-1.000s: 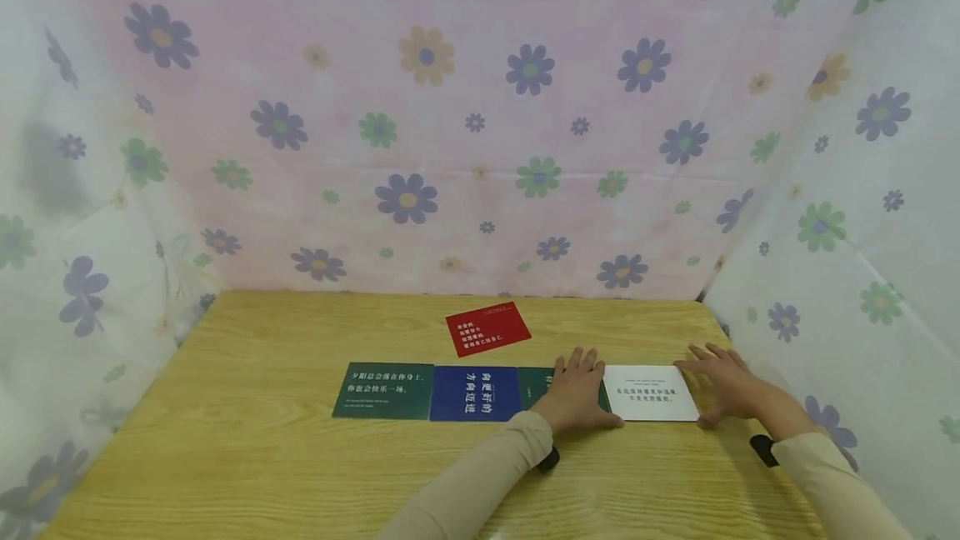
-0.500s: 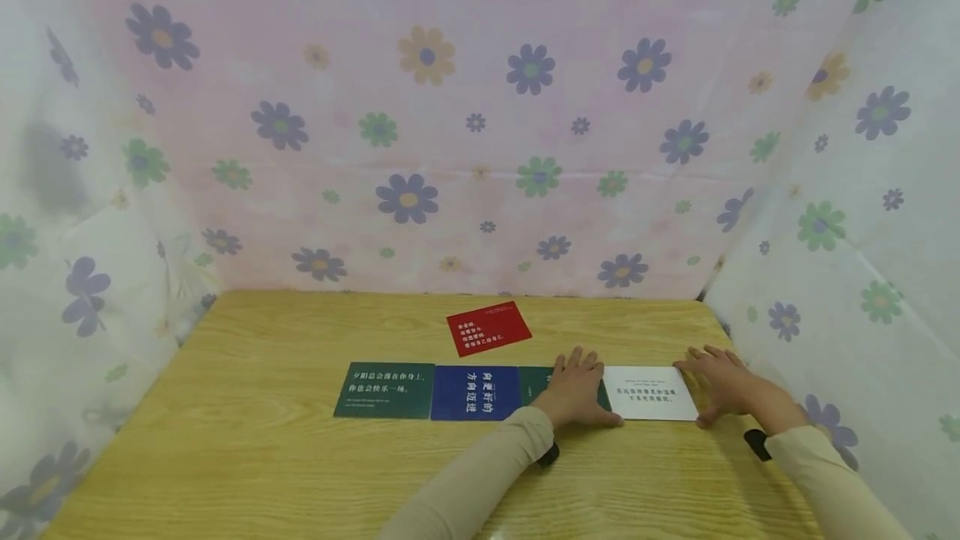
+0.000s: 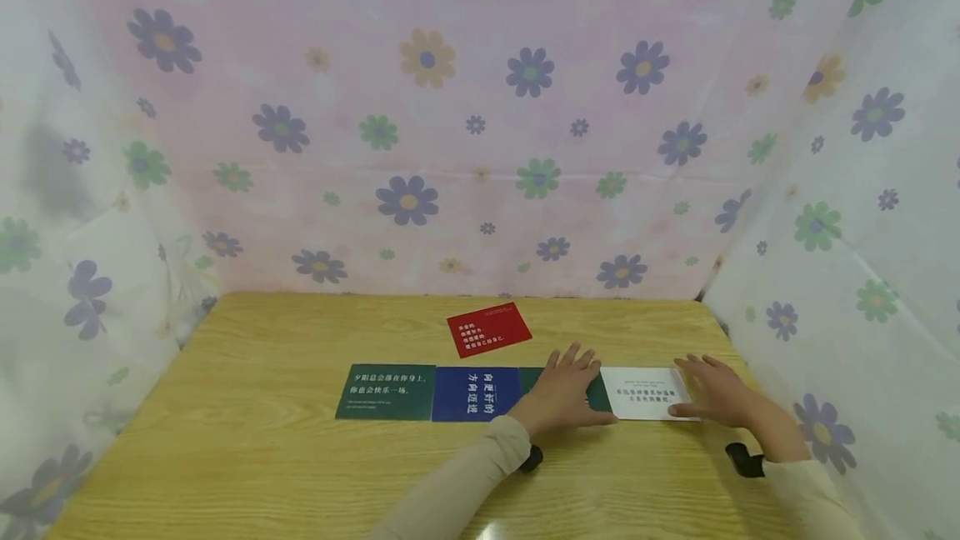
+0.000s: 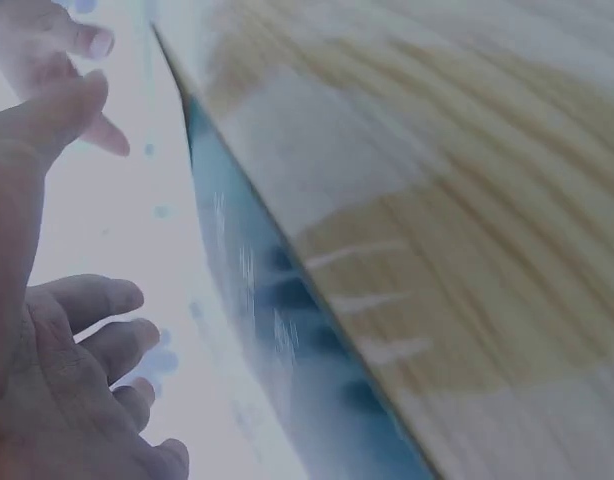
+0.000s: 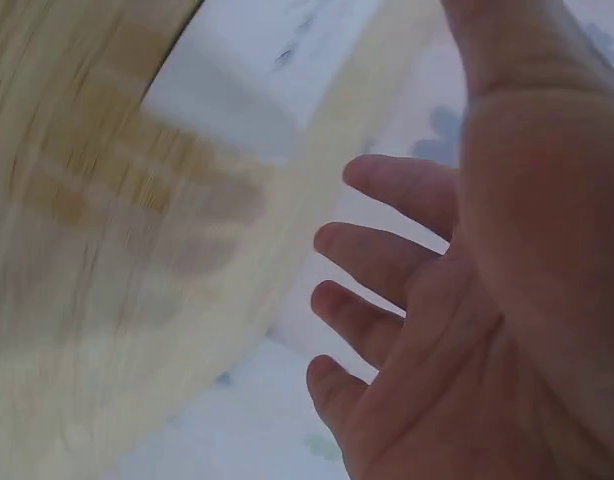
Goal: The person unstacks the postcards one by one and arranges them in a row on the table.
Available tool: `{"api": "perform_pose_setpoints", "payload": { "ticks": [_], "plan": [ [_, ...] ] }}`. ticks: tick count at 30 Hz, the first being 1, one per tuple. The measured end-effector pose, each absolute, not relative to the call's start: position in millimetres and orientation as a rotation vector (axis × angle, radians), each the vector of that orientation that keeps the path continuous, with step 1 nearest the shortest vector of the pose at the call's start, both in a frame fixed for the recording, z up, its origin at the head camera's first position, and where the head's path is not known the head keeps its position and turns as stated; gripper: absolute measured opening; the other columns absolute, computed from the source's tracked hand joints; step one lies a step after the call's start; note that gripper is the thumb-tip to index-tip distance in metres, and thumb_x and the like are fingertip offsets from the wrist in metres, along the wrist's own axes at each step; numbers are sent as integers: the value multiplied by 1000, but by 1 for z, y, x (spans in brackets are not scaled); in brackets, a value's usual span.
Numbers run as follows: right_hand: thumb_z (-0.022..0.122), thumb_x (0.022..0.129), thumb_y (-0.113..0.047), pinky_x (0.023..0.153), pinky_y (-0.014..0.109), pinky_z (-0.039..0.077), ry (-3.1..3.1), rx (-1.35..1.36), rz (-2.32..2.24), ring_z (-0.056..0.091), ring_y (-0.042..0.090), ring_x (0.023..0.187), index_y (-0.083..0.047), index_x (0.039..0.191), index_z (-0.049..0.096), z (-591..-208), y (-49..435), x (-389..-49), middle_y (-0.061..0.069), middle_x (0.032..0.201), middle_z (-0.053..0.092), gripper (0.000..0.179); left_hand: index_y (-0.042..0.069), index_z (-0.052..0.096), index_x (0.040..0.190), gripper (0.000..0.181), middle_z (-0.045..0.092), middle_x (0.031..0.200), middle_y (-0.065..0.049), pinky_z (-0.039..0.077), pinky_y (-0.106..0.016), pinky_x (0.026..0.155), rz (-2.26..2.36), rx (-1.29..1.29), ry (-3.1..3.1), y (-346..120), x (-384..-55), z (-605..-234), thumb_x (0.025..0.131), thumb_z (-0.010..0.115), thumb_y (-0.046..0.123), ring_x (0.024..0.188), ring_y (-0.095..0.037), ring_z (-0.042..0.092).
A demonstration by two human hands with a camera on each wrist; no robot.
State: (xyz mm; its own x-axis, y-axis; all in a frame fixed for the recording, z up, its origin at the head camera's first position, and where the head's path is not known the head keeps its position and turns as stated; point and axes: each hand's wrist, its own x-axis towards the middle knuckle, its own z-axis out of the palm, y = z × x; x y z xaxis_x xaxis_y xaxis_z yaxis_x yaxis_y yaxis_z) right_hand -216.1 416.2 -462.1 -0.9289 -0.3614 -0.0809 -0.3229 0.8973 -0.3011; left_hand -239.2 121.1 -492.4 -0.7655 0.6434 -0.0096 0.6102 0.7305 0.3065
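Observation:
Four cards would overstate nothing, but several lie edge to edge in a row: a green card [image 3: 386, 402], a blue card [image 3: 450, 398], a second green card [image 3: 529, 378] and a white card [image 3: 633, 379]. My left hand [image 3: 561, 397] hovers over the second green card with fingers spread, hiding most of it; the left wrist view shows the fingers apart from the green surface. Over the white card's right edge is my right hand [image 3: 716, 392], fingers relaxed and holding nothing. Its palm and fingers appear raised off the table in the right wrist view.
Behind the row a red card [image 3: 489, 329] lies at a slant. The wooden table [image 3: 247, 457] is bounded by a flowered curtain [image 3: 480, 148] at the back and sides. A dark band [image 3: 744, 461] sits at my right wrist.
Both hands have lifted from the cards. The left hand has drawn slightly left, and the right hand's thumb now overlaps the white card's corner. The cards stay in place.

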Motion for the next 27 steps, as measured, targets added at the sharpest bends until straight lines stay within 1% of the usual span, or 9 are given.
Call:
{"api": "perform_pose_setpoints", "payload": {
  "ticks": [2, 4, 11, 14, 18, 21, 27],
  "plan": [
    [83, 84, -35, 100, 79, 32, 2939, -522, -533, 30, 68, 132, 15, 142, 46, -463, 406, -211, 45, 147, 37, 85, 14, 39, 158, 87, 29, 167, -4, 16, -52, 127, 505, 1024, 2802, 107, -239, -489, 92, 62, 65, 158, -26, 14],
    [81, 86, -32, 100, 79, 33, 2952, -524, -605, 30, 66, 134, 14, 143, 46, -465, 395, -208, 43, 148, 37, 81, 13, 39, 158, 84, 29, 168, -5, 14, -53, 127, 545, 1006, 2795, 91, -241, -486, 93, 62, 62, 158, -27, 13],
    [77, 91, -24, 105, 77, 31, 3034, -595, -640, 32, 59, 138, 9, 145, 48, -480, 355, -201, 36, 151, 41, 70, 12, 38, 158, 76, 28, 168, -8, 9, -58, 127, 615, 886, 2796, 28, -251, -488, 97, 61, 52, 158, -30, 10],
    [77, 91, -23, 106, 76, 31, 3048, -637, -634, 33, 58, 139, 7, 145, 49, -483, 338, -200, 34, 151, 42, 68, 10, 38, 158, 75, 27, 168, -9, 8, -59, 126, 653, 831, 2809, 5, -257, -489, 98, 61, 50, 158, -31, 9],
    [76, 92, -27, 108, 76, 30, 3022, -685, -622, 32, 57, 142, 4, 147, 49, -481, 312, -202, 31, 153, 43, 69, 8, 39, 157, 74, 29, 167, -11, 9, -61, 126, 640, 774, 2852, -22, -266, -490, 98, 61, 48, 158, -34, 11],
    [74, 94, -28, 110, 74, 29, 2984, -706, -646, 29, 55, 145, 2, 150, 46, -480, 293, -206, 29, 156, 40, 70, 6, 42, 155, 73, 33, 165, -13, 11, -63, 125, 633, 720, 2873, -41, -274, -491, 97, 63, 46, 157, -37, 14],
    [71, 97, -26, 114, 72, 26, 2901, -767, -749, 23, 53, 148, 3, 153, 41, -476, 259, -220, 29, 159, 34, 70, 4, 45, 153, 71, 40, 161, -17, 17, -64, 123, 556, 638, 2902, -72, -290, -494, 96, 65, 43, 154, -41, 22]
  ]
}}
